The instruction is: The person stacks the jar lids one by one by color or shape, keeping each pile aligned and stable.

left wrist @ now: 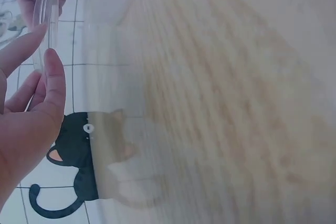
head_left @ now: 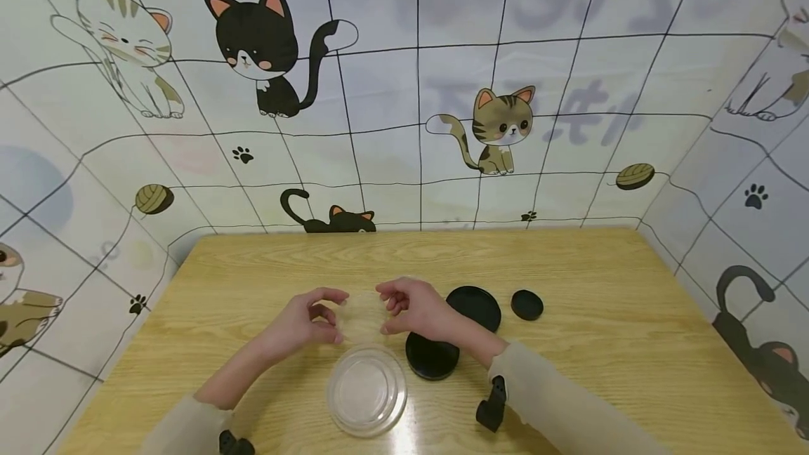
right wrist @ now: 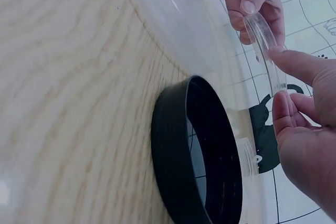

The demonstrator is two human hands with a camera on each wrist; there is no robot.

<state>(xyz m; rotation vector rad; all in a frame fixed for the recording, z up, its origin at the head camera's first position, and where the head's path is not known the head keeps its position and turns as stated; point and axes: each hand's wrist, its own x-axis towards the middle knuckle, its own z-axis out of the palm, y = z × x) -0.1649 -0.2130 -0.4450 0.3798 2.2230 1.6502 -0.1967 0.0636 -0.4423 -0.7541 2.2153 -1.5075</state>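
Observation:
Between both hands, a clear round lid (head_left: 362, 318) is held by its opposite edges. It shows edge-on as a thin disc (left wrist: 45, 14) in the left wrist view. My left hand (head_left: 310, 319) pinches its left edge between thumb and fingers. The right hand (head_left: 417, 309) grips the right edge in the same way. Just below the hands, a larger clear round lid (head_left: 366, 392) lies flat on the wooden table. Under and beside the right wrist lie a medium black round lid (head_left: 432, 360) and a large black round lid (head_left: 477, 309).
A small black round lid (head_left: 527, 305) lies farther right on the table (head_left: 600, 343). A black lid with a raised rim (right wrist: 170, 150) stands large in the right wrist view. Behind the table hangs a white cat-print cloth (head_left: 385, 90), which also lines both sides.

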